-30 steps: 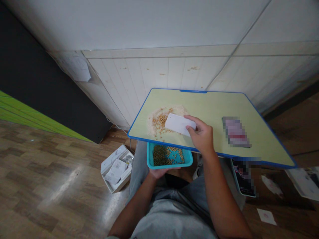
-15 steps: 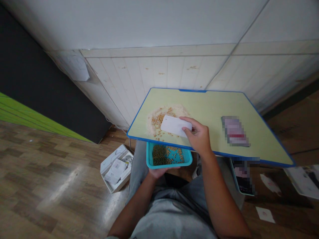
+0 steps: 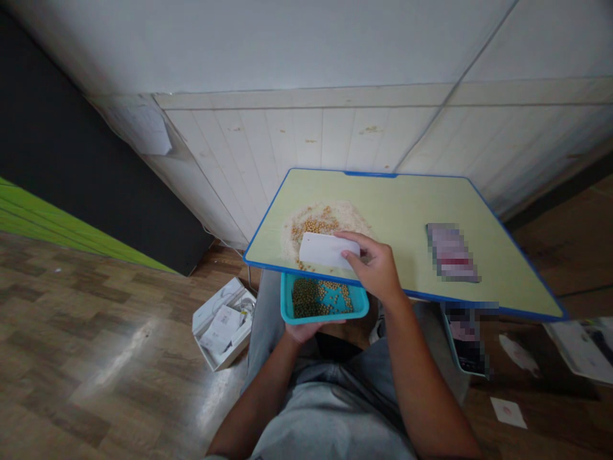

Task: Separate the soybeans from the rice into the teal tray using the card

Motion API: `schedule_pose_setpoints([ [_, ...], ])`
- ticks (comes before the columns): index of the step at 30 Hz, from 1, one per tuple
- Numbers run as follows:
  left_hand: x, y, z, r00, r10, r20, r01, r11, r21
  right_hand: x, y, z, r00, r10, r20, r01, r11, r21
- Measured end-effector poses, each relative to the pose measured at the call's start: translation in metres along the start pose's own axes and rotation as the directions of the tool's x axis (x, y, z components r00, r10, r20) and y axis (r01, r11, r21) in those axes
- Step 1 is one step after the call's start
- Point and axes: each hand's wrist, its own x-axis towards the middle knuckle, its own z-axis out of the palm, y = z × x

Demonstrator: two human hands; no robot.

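My right hand (image 3: pixel 376 271) grips a white flat card-like scraper (image 3: pixel 327 250) and holds it on the pale green table (image 3: pixel 402 204) near its front edge. Behind the scraper lies a pile of yellow beans mixed with white grains (image 3: pixel 322 223). My left hand (image 3: pixel 306 331) supports a teal tray (image 3: pixel 324 300) from below, just under the table's front edge. The tray holds green and yellow beans.
A blurred flat object (image 3: pixel 451 252) lies on the table's right part. An open white box (image 3: pixel 223 322) sits on the wooden floor at left. Another blurred item (image 3: pixel 467 345) and papers (image 3: pixel 582 348) lie at right. A white panelled wall stands behind the table.
My right hand has drawn the scraper toward me and to the left, up to the table's front edge. More beans now show behind it. The tray stays in place.
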Motion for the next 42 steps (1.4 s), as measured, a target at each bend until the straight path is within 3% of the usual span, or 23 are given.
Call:
schedule_pose_setpoints([
  [17, -0.003, 0.000, 0.009, 0.993, 0.034, -0.116, -0.034, 0.999, -0.003, 0.000, -0.001, 0.007, 0.997, -0.043, 0.064, 0.042, 0.999, 0.018],
  [26, -0.003, -0.003, 0.001, 0.991, 0.084, -0.102, -0.080, 0.996, 0.046, -0.001, 0.000, 0.007, 0.997, -0.018, 0.078, 0.016, 0.999, 0.033],
  [35, 0.004, 0.001, -0.013, 0.999, 0.001, 0.036, 0.000, 1.000, -0.031, -0.004, 0.001, 0.006, 0.998, 0.018, 0.067, -0.019, 1.000, 0.023],
  [42, -0.001, 0.002, -0.001, 0.997, 0.016, -0.079, -0.020, 0.998, -0.052, -0.005, -0.004, 0.007, 0.999, 0.002, 0.046, -0.003, 1.000, 0.015],
])
